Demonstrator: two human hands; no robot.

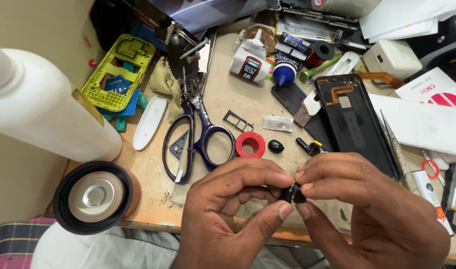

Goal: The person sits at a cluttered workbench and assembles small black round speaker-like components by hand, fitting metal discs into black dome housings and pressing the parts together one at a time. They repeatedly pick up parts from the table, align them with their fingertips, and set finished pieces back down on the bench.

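Two hands pinch one small black part over a crowded bench.

Seen from the head camera, the left hand (228,214) and the right hand (367,209) meet fingertip to fingertip low in the middle, each grip clenched on the small black part (293,193), thumbs beneath and forefingers on top. The part sits just above the near edge of the bench (153,199). Just beyond the knuckles lie a red tape roll (250,144), a black oval cap (275,146) and dark-handled scissors (195,142). An opened black phone back (355,119) rests behind the right hand. Far left stand a white bottle (43,107) and a round black-rimmed lens (93,197); a yellow-green phone frame (119,72) and a glue tube (250,60) sit further back.
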